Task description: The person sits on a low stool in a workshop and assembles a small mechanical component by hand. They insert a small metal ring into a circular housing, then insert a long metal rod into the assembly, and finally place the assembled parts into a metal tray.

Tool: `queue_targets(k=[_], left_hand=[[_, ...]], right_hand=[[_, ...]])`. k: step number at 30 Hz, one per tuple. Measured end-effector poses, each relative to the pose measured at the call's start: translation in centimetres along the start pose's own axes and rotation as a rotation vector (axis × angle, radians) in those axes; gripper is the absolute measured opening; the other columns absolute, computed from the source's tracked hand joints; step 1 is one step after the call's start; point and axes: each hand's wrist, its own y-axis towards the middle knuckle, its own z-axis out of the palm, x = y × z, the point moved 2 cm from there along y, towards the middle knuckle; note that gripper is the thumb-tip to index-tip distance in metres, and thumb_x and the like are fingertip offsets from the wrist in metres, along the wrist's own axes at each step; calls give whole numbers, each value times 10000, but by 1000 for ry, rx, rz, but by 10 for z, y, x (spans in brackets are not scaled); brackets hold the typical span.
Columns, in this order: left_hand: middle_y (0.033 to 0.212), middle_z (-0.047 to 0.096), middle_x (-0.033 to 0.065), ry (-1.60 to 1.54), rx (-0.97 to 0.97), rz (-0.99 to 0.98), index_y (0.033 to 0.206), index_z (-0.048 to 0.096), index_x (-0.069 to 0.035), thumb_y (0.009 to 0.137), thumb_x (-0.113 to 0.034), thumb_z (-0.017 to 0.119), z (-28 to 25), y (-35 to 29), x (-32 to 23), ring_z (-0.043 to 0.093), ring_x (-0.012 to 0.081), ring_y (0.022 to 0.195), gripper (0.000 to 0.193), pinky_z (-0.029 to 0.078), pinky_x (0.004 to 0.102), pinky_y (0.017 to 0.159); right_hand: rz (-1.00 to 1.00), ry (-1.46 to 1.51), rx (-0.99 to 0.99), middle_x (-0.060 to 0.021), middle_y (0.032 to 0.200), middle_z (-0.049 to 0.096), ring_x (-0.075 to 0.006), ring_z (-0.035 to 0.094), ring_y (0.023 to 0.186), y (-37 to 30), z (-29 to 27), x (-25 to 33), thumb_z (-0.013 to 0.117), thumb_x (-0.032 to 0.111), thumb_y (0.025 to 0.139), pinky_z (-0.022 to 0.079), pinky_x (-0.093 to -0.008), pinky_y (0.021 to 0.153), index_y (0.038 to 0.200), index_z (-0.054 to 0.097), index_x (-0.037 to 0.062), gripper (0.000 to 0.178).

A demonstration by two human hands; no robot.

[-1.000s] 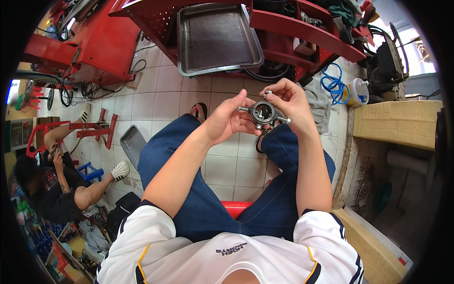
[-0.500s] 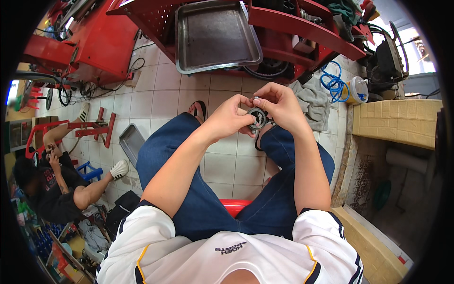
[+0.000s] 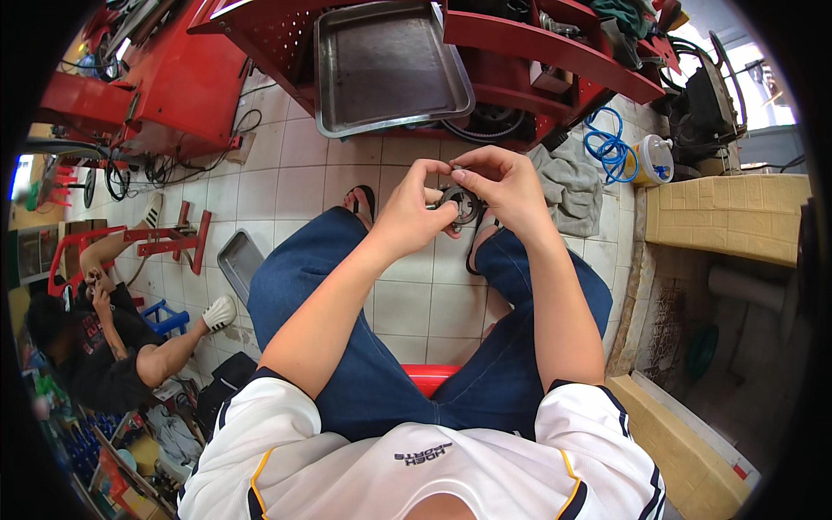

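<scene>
White shirt (image 3: 355,464) bears dark lettering (image 3: 422,455); left hand (image 3: 416,208) grip clamped on metal ring (image 3: 473,204), right hand (image 3: 510,187) grip on small piece (image 3: 457,168)

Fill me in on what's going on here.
A seated person is working on a round metal part with both bare hands, held out between the knees above the tiled floor. The left hand grips the part, while the right hand pinches something small at its upper edge, too small to make out. A metal tray lies ahead by the red workshop rack. Off to the left, a co-worker sits in dark clothes.
</scene>
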Motion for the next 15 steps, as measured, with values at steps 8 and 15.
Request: queue_targets(k=[8,15], left_hand=[[899,697,160,4,-24,49,1348,371,15,918,33,546,1,-1,-5,692,169,767,464,598,300,670],[914,699,141,-190,-112,128,1303,436,1,921,20,559,-6,1,-10,700,173,718,401,579,284,663]], right_hand=[[-22,-14,-72,-79,901,747,-116,689,826,2,3,-6,771,109,895,546,-260,734,1028,726,-42,206],[-124,136,-247,-82,1002,734,-121,678,920,0,4,-3,755,127,922,533,-266,825,1109,694,-35,255]])
